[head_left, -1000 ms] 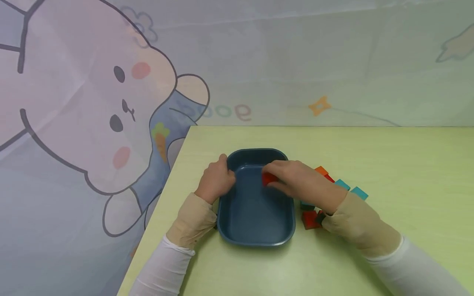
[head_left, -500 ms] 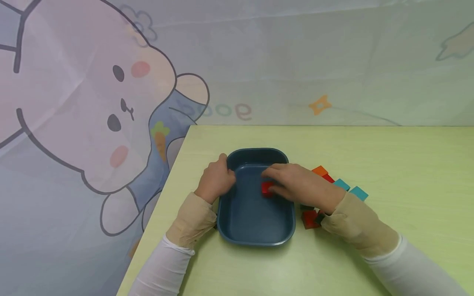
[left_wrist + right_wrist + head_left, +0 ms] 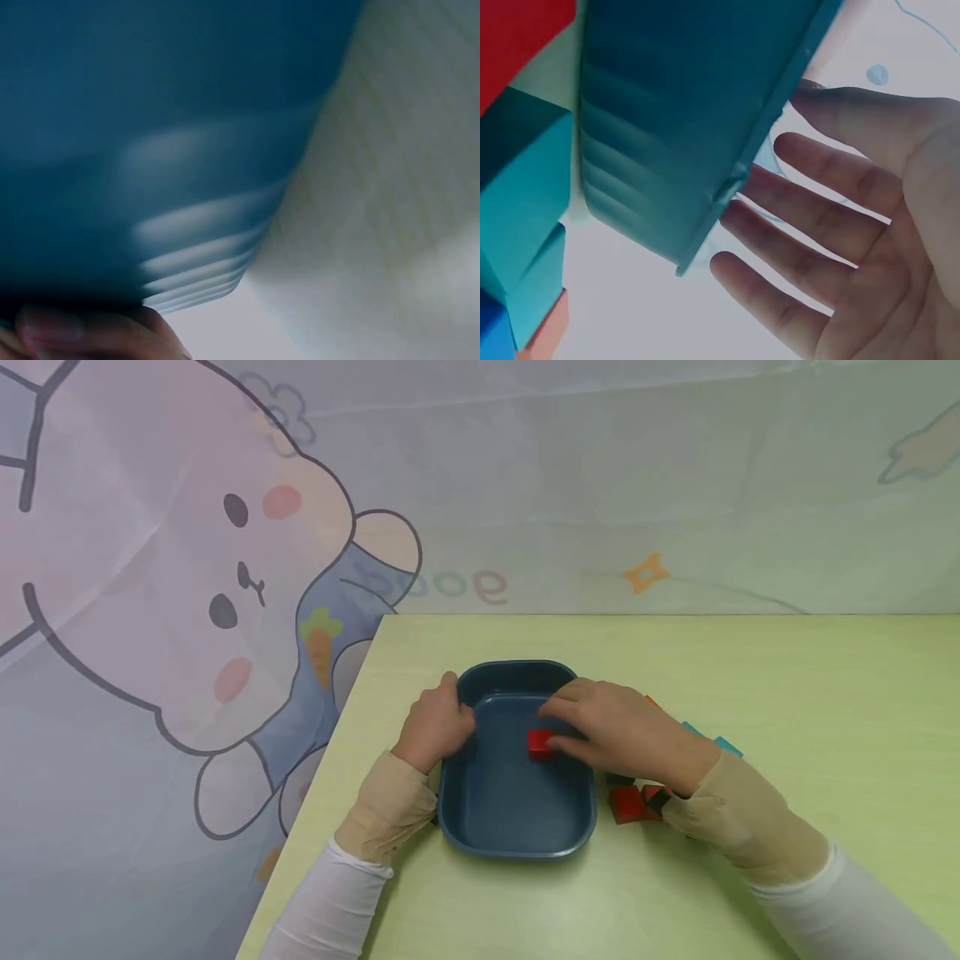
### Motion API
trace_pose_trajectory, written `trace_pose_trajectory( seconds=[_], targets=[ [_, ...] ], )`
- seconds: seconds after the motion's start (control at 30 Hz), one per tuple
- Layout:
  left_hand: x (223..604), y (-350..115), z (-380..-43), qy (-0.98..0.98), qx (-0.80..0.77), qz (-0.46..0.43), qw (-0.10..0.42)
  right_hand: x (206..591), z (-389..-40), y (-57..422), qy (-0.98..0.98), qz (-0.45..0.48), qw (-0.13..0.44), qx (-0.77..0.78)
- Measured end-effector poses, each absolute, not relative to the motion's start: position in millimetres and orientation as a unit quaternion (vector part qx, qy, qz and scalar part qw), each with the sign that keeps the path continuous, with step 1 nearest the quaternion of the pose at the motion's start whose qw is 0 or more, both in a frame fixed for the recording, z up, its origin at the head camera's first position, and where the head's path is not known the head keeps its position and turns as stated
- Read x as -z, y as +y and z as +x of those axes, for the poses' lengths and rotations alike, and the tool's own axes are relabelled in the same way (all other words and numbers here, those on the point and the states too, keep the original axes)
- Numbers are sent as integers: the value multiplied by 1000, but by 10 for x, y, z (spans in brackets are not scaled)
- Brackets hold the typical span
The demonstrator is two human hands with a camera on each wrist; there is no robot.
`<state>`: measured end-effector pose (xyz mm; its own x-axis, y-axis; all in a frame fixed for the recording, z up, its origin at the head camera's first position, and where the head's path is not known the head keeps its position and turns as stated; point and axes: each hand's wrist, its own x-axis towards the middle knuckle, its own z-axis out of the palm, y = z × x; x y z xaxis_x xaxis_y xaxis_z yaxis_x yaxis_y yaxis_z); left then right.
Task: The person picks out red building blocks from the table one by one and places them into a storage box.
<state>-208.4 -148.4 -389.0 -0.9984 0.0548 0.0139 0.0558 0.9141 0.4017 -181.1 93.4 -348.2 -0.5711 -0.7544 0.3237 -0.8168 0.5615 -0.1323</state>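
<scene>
A dark blue rectangular tray (image 3: 517,831) with rounded corners stands on the table. Its left rim is gripped by my left hand (image 3: 435,727); the left wrist view catches a few curled fingers (image 3: 97,334) at the tray's edge. Inside, right of the middle, a red block (image 3: 539,745) lies on the tray floor. Over the right rim reaches my right hand (image 3: 618,727), its thumb tip overlapping the block's right side in the head view. Seen from the right wrist, its fingers (image 3: 817,221) are spread and hold nothing.
Beside the tray on the right lie several blocks: a red block (image 3: 627,804), a teal block (image 3: 729,746) and others partly hidden under my right arm. A blue block (image 3: 495,326) shows in the right wrist view. A printed cloth (image 3: 675,468) hangs behind the table.
My right hand has let go of the red block, which has come down onto the tray floor, and the fingers have drawn back slightly to the right. My left hand stays on the rim.
</scene>
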Motion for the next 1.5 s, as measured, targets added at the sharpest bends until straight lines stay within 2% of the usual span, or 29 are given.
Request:
trace_pose_trajectory(
  seconds=[0.47, 0.9, 1.2, 1.5],
  targets=[
    [3930, -1485, -2082, -978, 205, -34, -1, 3355, -1619, 1099, -869, 460, 138, -116],
    [3939, -1460, -2102, -978, 204, -40, -3, 3286, -1426, 1330, -890, 421, 139, -107],
    [3897, -1474, -2117, -977, 212, -36, 2, 3277, -1397, 1370, -901, 419, 97, -61],
    [3898, -1504, -2100, -976, 215, -26, -5, 3320, -1380, 1314, -906, 422, -15, -39]
  ],
)
